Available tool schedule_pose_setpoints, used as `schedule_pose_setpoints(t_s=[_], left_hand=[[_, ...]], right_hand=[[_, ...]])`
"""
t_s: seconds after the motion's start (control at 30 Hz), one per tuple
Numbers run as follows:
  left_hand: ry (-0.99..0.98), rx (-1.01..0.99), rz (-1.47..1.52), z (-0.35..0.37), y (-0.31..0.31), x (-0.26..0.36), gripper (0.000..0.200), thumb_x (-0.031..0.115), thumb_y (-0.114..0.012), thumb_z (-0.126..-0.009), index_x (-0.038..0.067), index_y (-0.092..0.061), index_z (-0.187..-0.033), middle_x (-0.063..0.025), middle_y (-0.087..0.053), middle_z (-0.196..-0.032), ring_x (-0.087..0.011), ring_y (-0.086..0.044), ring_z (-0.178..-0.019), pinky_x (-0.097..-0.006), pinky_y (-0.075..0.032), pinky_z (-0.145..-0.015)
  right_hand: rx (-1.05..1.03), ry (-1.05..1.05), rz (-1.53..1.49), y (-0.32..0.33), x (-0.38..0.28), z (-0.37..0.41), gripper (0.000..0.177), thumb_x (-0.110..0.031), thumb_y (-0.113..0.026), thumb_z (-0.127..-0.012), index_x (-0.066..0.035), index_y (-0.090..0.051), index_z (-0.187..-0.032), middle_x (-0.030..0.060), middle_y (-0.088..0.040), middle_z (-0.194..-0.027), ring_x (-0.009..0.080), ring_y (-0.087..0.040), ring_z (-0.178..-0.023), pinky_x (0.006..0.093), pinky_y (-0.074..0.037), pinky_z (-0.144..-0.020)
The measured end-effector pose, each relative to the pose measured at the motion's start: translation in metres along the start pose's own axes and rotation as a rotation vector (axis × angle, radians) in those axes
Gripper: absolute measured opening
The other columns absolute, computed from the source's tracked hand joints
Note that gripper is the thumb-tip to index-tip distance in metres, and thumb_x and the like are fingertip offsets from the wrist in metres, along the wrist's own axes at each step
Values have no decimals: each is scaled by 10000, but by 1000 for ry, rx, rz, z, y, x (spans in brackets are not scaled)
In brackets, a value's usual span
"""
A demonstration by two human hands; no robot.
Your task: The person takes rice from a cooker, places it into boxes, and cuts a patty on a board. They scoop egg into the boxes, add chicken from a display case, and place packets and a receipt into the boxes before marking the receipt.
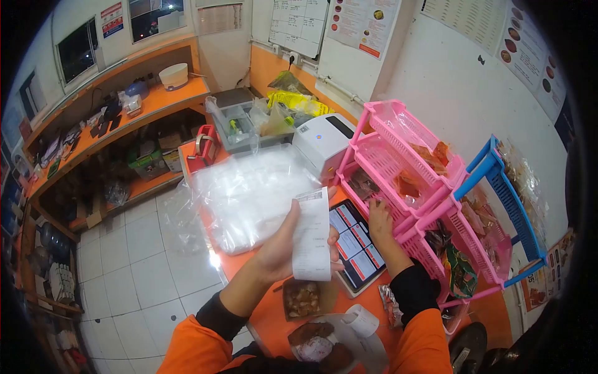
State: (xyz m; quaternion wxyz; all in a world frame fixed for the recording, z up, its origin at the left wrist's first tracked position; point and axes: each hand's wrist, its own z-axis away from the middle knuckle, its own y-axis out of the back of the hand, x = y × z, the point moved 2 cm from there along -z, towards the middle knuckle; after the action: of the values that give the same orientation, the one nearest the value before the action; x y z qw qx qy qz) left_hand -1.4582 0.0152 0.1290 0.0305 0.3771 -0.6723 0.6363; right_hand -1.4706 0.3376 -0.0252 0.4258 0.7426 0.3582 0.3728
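Note:
My left hand (278, 250) is closed on a long white printed receipt (311, 240), held upright over the orange table. My right hand (379, 223) reaches to the lowest front tier of a pink plastic basket rack (405, 134). Its fingertips are bent at the basket's edge, and I cannot make out whether they grip anything. Dark packets (362, 184) lie in that tier beside the fingers. Between my hands a tablet (356, 240) with a lit screen lies on the table, partly behind the receipt.
A stack of clear plastic bags (249, 187) covers the table's left part. Behind it stand a white label printer (324, 144) and a grey bin (232, 134). Near my body are a box of food (301, 300), a bowl (367, 349) and a paper roll (361, 320).

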Motion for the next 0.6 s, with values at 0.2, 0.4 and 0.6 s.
schedule_pose_setpoints(t_s=[0.2, 0.4, 0.6], left_hand=[[-136, 44, -372, 34, -35, 0, 833, 462, -593, -911, -11, -213, -1481, -83, -541, -909, -207, -625, -802, -326, -528, -701], [-244, 16, -977, 79, -124, -43, 788, 135, -799, -753, -26, -368, -1393, -72, -567, -1033, -157, -597, -939, -277, -490, -754], [246, -241, -697, 114, -175, -142, 481, 31, -753, -812, -16, -524, -1232, -79, -649, -991, -132, -630, -838, -227, -512, -674]], right_hand=[[59, -7, -625, 131, 2, 64, 240, -102, -603, -882, -96, -545, -1115, 125, -601, -993, 269, -646, -768, 359, -529, -655], [-319, -251, -1433, 338, 49, 192, 232, -181, -678, -902, -44, -580, -1060, 6, -622, -840, 42, -567, -719, 259, -463, -637], [-174, -226, -1076, 431, 66, 356, 263, -152, -789, -785, -50, -627, -966, 27, -643, -898, 97, -606, -797, 260, -463, -751]])
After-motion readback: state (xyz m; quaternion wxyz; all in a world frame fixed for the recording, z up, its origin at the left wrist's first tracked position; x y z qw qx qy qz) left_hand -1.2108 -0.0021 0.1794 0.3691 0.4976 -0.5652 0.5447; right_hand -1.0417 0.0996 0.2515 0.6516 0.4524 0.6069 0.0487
